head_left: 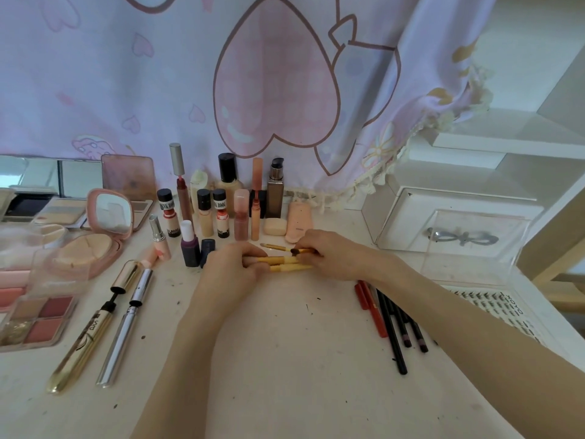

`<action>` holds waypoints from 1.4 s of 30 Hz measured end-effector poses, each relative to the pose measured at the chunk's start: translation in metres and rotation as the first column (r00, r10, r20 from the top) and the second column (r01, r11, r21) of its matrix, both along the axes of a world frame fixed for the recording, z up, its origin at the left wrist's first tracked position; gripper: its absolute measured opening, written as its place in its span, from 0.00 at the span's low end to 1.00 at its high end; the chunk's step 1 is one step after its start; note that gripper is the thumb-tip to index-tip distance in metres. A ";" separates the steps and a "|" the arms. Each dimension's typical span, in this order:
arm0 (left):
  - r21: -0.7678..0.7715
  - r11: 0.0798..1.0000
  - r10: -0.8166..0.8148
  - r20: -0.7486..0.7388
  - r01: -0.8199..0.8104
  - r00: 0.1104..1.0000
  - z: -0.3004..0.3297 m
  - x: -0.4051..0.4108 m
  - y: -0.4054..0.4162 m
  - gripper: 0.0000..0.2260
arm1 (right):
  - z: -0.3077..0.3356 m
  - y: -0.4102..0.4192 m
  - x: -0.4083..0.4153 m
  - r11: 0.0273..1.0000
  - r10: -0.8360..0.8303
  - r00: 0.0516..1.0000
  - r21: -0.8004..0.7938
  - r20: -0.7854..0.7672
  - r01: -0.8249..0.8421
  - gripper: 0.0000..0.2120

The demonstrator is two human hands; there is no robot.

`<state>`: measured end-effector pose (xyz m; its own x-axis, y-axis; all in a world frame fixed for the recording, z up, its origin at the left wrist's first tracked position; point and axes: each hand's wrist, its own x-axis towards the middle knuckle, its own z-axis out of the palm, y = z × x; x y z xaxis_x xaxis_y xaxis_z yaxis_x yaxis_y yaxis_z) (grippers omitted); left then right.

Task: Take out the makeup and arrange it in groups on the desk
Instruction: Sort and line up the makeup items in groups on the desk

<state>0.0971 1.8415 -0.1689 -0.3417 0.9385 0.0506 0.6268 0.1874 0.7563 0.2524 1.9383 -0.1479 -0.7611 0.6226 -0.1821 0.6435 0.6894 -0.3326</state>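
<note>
Behind the white surface [285, 359] hangs a pale lilac curtain [190, 74] printed with a large pink heart. At the right stands a white drawer box [449, 217] with a silver bow handle, a clear acrylic box [474, 248] in front of it, and nearer the edge a lash tray [493, 308] whose lettering is too small to read. At the left lie an open blush palette [41, 321], a pink compact [95, 239] with its mirror raised, and further palettes behind. Two mascaras lie side by side: a gold mascara [85, 331] (dark lettering on its barrel, unreadable) and a silver mascara [123, 327]. A cluster of bottles [221, 201] stands at the back centre; two small black-capped ones show part of a label, "BOOG". Red and black pencils [392, 315] lie together beside the right forearm.

At the middle, the left hand [234, 267] and right hand [329, 251] meet over a few yellow-handled brushes [285, 263] lying close together on the surface. The left fingers [253, 258] curl round one end of the handles; the right fingers pinch the other end, near a dark bristle tip. One more small brush [273, 247] lies just behind them, apart from both hands.
</note>
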 end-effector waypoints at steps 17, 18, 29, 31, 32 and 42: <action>0.493 0.851 -0.134 0.533 -0.178 0.836 0.038 0.002 -0.015 0.14 | 0.027 -0.047 -0.007 0.976 -0.052 0.930 -0.217 -0.365 -0.031 0.09; 0.465 0.869 -0.145 0.566 -0.169 0.811 0.041 0.000 -0.018 0.15 | 0.028 -0.052 -0.007 0.972 -0.046 0.928 -0.229 -0.371 -0.044 0.09; 0.256 0.965 -0.175 0.454 0.060 0.873 0.058 -0.046 -0.087 0.04 | 0.030 -0.094 -0.033 0.982 0.151 0.963 -0.078 -0.224 -0.172 0.07; 0.243 0.970 -0.142 0.471 0.027 0.871 0.058 -0.054 -0.099 0.03 | 0.031 -0.103 -0.042 0.980 0.171 0.963 -0.069 -0.207 -0.189 0.07; 0.232 0.973 -0.124 0.483 0.009 0.867 0.057 -0.057 -0.105 0.03 | 0.031 -0.107 -0.047 0.978 0.182 0.963 -0.064 -0.199 -0.198 0.07; 0.119 0.983 0.073 0.457 -0.142 0.887 0.024 -0.054 -0.112 0.05 | 0.014 -0.130 -0.058 0.972 0.031 0.999 -0.234 -0.034 -0.038 0.09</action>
<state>0.0432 1.7296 -0.1444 -0.4586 0.8886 0.0001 0.1964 0.1012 0.9753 0.1943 1.8082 -0.1340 -0.7884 0.5388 -0.2969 0.6084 0.6114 -0.5059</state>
